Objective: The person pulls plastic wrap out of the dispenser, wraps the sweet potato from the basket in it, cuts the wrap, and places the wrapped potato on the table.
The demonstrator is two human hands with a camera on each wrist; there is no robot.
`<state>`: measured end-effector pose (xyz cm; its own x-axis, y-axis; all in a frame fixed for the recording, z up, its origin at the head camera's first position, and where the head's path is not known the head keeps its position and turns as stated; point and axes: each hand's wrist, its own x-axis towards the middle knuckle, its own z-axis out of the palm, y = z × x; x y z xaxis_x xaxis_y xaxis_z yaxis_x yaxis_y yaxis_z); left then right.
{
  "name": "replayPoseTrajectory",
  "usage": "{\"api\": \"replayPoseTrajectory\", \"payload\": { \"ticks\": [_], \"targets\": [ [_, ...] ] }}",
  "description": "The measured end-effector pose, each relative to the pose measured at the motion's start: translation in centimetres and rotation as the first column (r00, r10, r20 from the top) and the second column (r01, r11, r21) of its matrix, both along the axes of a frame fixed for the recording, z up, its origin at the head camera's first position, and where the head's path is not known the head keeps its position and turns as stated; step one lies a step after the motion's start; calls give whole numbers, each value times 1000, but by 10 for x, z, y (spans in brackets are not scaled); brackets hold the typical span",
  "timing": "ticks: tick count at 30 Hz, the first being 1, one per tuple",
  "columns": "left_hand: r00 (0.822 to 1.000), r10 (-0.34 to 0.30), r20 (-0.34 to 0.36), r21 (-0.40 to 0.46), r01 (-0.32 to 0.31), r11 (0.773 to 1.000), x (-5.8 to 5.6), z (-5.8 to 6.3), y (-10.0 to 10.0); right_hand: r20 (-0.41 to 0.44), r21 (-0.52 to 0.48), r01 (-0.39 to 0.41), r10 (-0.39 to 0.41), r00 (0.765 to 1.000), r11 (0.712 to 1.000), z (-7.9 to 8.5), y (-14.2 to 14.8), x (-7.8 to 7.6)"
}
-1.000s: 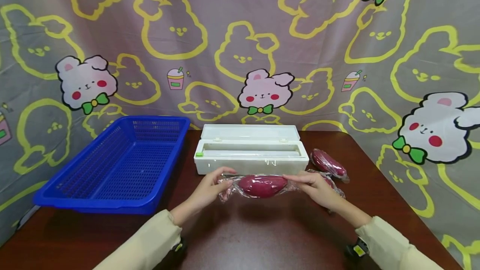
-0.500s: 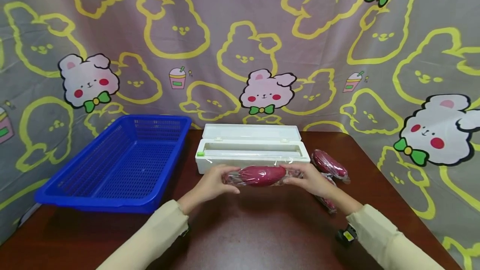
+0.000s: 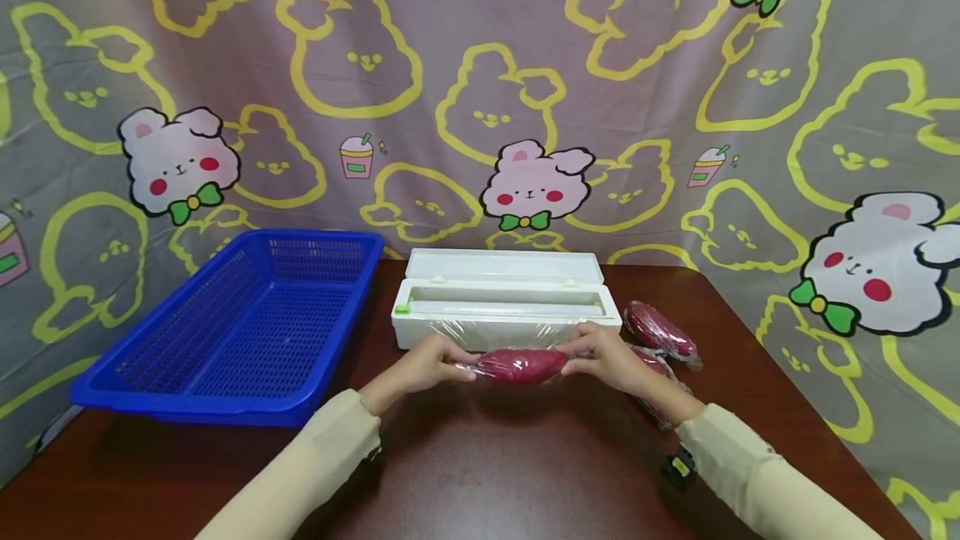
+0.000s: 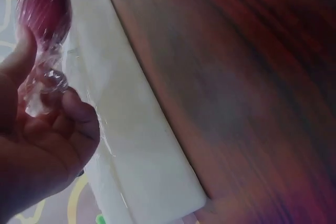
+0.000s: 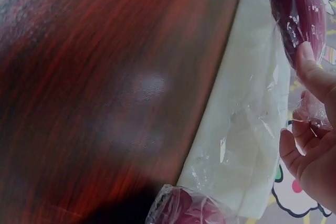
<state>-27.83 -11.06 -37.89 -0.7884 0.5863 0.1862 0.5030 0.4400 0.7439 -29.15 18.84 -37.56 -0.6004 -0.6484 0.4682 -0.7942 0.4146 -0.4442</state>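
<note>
Between my hands, in front of the white box, is a red-purple sweet potato [image 3: 519,366] wrapped in clear cling film. My left hand [image 3: 427,367] pinches its left end, thumb below and fingers above in the head view. In the left wrist view, that hand's thumb lies along the sweet potato [image 4: 46,9] while crumpled film bunches by the curled fingers. My right hand [image 3: 606,357] grips the other end. The right wrist view has its thumb pressed on the sweet potato [image 5: 299,14], with loose film near the curled fingers [image 5: 294,150].
Behind the hands, a white cling film box [image 3: 420,336] stands with its lid [image 3: 506,267] raised and a roll [image 3: 506,308] inside. Two more wrapped sweet potatoes lie right, one farther back [image 3: 660,332], one [image 3: 663,407] partly behind my right arm. A blue basket [image 3: 191,407] stands left.
The wrapped sweet potato rose toward the box, then came slightly back down. Both hands shifted their hold on its ends, drawing closer together, and the film tails spread out less.
</note>
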Motion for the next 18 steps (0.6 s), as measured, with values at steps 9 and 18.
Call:
{"api": "replayPoseTrajectory", "payload": {
  "ticks": [9,18],
  "targets": [
    [986,-28,-167,-173,-1,985,-8,-2,4,39,75,-45,42,998,996,-5,-7,-5],
    [984,135,-113,-201,-155,967,-12,-8,13,22,161,29,-33,999,986,-10,-11,-6]
  ]
}}
